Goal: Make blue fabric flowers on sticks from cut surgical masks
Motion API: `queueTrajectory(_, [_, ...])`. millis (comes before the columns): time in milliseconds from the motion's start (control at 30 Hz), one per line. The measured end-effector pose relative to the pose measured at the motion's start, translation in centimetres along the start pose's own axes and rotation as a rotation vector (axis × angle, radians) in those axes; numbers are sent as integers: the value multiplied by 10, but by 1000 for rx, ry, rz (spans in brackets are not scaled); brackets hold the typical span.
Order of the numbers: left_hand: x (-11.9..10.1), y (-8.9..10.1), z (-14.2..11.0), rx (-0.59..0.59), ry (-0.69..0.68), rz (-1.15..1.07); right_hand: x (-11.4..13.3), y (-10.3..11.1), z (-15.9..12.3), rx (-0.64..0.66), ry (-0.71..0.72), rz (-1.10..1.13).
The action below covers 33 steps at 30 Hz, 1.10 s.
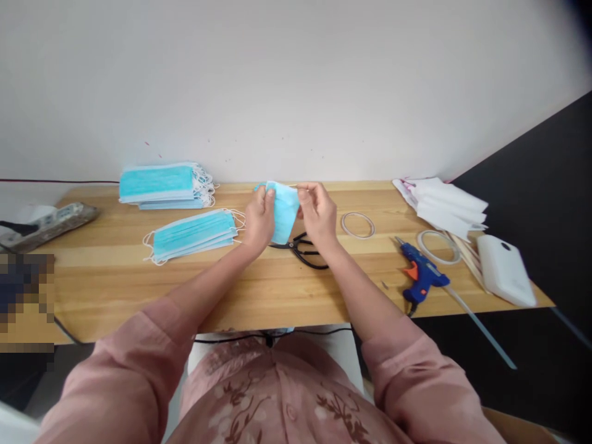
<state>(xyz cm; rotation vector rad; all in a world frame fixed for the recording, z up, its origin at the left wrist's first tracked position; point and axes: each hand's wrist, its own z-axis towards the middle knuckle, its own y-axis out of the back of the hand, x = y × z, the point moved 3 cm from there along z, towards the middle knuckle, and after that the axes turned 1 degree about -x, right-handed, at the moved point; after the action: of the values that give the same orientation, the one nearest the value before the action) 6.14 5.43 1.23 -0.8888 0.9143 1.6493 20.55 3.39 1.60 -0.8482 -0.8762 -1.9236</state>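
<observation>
Between my two hands, above the table, is a light blue piece of face mask fabric [285,216]. My left hand [259,217] pinches its left edge between thumb and fingers. On its upper right corner, my right hand [319,213] closes thumb against fingers. A thin pale strip shows along the top edge, partly covered by the fingers. Black-handled scissors [309,264] lie beneath, partly hidden by the fabric and right wrist. To the left rests a small stack of blue face masks [197,235], with a taller mask stack [157,184] behind it by the wall.
A blue glue gun [423,274] with a long glue stick [483,330] lies at the right. Around it are a thin ring roll [358,226], a thicker roll [422,243], folded white sheets [451,200] and a white device [507,274]. A power strip [65,223] sits far left.
</observation>
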Motion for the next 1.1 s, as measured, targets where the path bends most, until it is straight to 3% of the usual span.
queueTrajectory(200, [-2,4,-13,240,-146,165,14,9,9,257,101,146])
queueTrajectory(367, [5,1,-16,314,-169,215,20,7,4,191,183,30])
queueTrajectory(633, [9,-1,-10,415,-25,-33,24,11,-1,81,450,-118])
queueTrajectory(800, [6,0,-8,453,-83,0,25,12,-3,60,561,-196])
queueTrajectory(933, [4,1,-8,420,-80,5,25,12,-4,84,530,-231])
queueTrajectory(1100, [4,2,-9,363,1,-120,22,10,-3,130,327,-177])
